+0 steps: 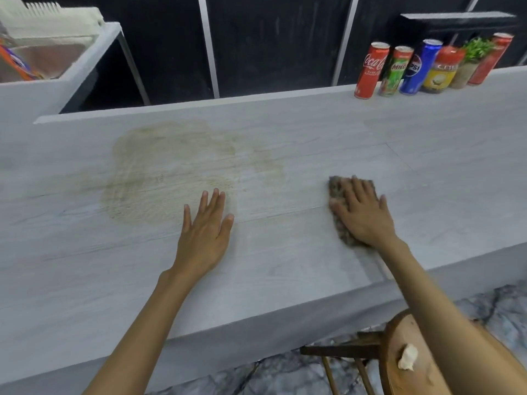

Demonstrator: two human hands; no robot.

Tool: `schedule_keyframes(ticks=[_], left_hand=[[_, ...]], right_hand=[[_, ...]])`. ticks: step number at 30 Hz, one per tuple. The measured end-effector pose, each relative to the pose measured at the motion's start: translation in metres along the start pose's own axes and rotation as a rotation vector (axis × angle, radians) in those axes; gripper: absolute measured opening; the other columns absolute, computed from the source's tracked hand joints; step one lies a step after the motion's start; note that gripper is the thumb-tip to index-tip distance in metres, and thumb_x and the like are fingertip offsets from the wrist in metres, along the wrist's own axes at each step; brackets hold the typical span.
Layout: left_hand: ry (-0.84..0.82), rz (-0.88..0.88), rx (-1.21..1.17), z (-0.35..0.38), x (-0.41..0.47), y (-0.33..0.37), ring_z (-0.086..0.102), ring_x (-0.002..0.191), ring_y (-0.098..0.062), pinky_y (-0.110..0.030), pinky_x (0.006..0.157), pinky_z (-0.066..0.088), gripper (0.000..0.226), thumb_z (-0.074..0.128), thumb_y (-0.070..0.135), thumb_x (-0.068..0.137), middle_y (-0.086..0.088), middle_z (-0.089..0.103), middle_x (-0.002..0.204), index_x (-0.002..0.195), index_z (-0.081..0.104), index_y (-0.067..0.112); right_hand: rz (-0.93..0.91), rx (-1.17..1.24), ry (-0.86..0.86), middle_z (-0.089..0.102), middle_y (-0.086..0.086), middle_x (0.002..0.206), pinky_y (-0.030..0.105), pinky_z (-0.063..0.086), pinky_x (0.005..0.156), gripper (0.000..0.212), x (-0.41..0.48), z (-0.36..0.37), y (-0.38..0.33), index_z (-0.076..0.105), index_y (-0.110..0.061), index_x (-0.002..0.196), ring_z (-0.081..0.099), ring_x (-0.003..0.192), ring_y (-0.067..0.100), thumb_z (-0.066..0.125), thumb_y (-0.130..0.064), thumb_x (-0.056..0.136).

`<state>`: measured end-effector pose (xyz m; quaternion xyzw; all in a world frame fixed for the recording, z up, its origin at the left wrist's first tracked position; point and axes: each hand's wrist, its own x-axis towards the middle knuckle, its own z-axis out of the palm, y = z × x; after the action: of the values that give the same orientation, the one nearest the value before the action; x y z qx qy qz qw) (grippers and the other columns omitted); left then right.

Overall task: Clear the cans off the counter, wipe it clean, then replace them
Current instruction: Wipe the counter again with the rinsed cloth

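Right hand (360, 213) lies flat, fingers straight, pressing a grey cloth (336, 189) onto the counter (285, 280) right of centre; left hand (205, 232) rests open beside the brownish stain (171, 172). Cans (410, 69) stand at upper right; a wide sweep could topple them or merely smear the stain.

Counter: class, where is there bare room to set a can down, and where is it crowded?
Free: the counter between the left hand and the right hand on the cloth; also right of the cloth, before the cans. A stain lies beyond the left hand. Crowded: the far right edge, with cans, jar and plant.
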<state>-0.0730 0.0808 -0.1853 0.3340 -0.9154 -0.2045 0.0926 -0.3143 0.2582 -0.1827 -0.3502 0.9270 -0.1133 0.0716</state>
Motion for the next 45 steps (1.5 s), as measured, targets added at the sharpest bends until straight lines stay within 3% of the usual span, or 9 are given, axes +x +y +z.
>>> schedule_keyframes(ticks=[4,11,14,17,21,26,30,38,45], left_hand=[[-0.017,-0.007,0.038,0.000,0.010,-0.007,-0.016,0.140,-0.002,-0.031,0.114,-0.018,0.055,0.016,0.038,0.099,0.010,-0.008,0.156,0.146,-0.005,0.021],[-0.036,-0.017,0.031,-0.010,0.039,-0.021,-0.015,0.141,-0.003,-0.031,0.114,-0.016,0.056,0.018,0.040,0.099,0.008,-0.009,0.156,0.147,-0.006,0.021],[-0.031,0.016,0.031,-0.013,0.057,-0.025,-0.016,0.141,-0.003,-0.030,0.113,-0.017,0.057,0.018,0.039,0.099,0.007,-0.009,0.156,0.147,-0.006,0.021],[-0.028,0.043,-0.001,-0.015,0.074,-0.024,-0.016,0.141,-0.003,-0.029,0.112,-0.017,0.057,0.017,0.041,0.098,0.008,-0.009,0.156,0.146,-0.006,0.021],[-0.026,0.055,0.003,-0.017,0.098,-0.028,-0.016,0.141,-0.004,-0.031,0.113,-0.017,0.057,0.018,0.040,0.098,0.007,-0.009,0.156,0.147,-0.005,0.020],[-0.021,0.005,-0.004,-0.023,0.121,-0.043,-0.014,0.142,-0.005,-0.032,0.113,-0.017,0.056,0.016,0.041,0.098,0.006,-0.007,0.157,0.147,-0.003,0.020],[-0.032,0.002,-0.001,-0.031,0.129,-0.061,-0.015,0.141,-0.004,-0.033,0.114,-0.016,0.057,0.016,0.042,0.098,0.007,-0.007,0.156,0.147,-0.003,0.021],[-0.012,-0.027,-0.004,-0.044,0.147,-0.085,-0.018,0.140,-0.002,-0.029,0.111,-0.020,0.057,0.014,0.044,0.097,0.009,-0.009,0.156,0.146,-0.006,0.023],[-0.007,-0.089,0.018,-0.049,0.171,-0.091,-0.015,0.142,-0.005,-0.031,0.114,-0.017,0.057,0.014,0.042,0.098,0.006,-0.009,0.157,0.147,-0.004,0.019]], right_hand=[[0.055,0.037,-0.006,-0.007,0.005,0.158,0.048,-0.005,0.117,0.064,0.054,0.013,-0.074,0.001,-0.020,0.149,-0.010,0.145,0.025,0.020,-0.050,0.096],[-0.491,0.012,-0.079,-0.010,-0.006,0.157,0.040,-0.012,0.114,0.057,0.000,0.052,-0.143,-0.005,-0.035,0.146,-0.015,0.144,0.011,0.018,-0.050,0.096],[-0.404,0.029,-0.039,-0.012,-0.013,0.156,0.037,-0.011,0.113,0.056,-0.002,0.036,-0.068,-0.010,-0.044,0.141,-0.018,0.140,0.003,0.016,-0.056,0.092],[-0.073,0.023,-0.036,-0.010,-0.009,0.157,0.042,-0.007,0.115,0.059,0.034,0.008,-0.006,-0.002,-0.039,0.145,-0.014,0.143,0.008,0.020,-0.054,0.093],[0.169,0.038,-0.001,-0.008,0.001,0.158,0.048,-0.006,0.117,0.061,0.109,0.002,-0.046,0.001,-0.027,0.149,-0.010,0.145,0.023,0.022,-0.049,0.096],[-0.189,0.036,-0.027,-0.007,0.001,0.158,0.044,-0.009,0.115,0.064,0.111,0.048,-0.178,0.000,-0.027,0.148,-0.013,0.145,0.020,0.023,-0.051,0.095],[-0.432,0.029,-0.042,-0.008,-0.009,0.157,0.036,-0.012,0.113,0.059,0.062,0.058,-0.165,-0.002,-0.037,0.146,-0.015,0.143,0.009,0.024,-0.052,0.095],[0.020,0.001,-0.025,-0.008,0.000,0.158,0.046,-0.004,0.116,0.056,0.173,0.016,-0.098,0.002,-0.028,0.149,-0.008,0.145,0.021,0.018,-0.045,0.098],[-0.406,0.030,-0.095,-0.012,-0.001,0.157,0.040,-0.011,0.115,0.055,0.175,0.059,-0.223,-0.005,-0.028,0.148,-0.015,0.144,0.017,0.014,-0.045,0.098]])
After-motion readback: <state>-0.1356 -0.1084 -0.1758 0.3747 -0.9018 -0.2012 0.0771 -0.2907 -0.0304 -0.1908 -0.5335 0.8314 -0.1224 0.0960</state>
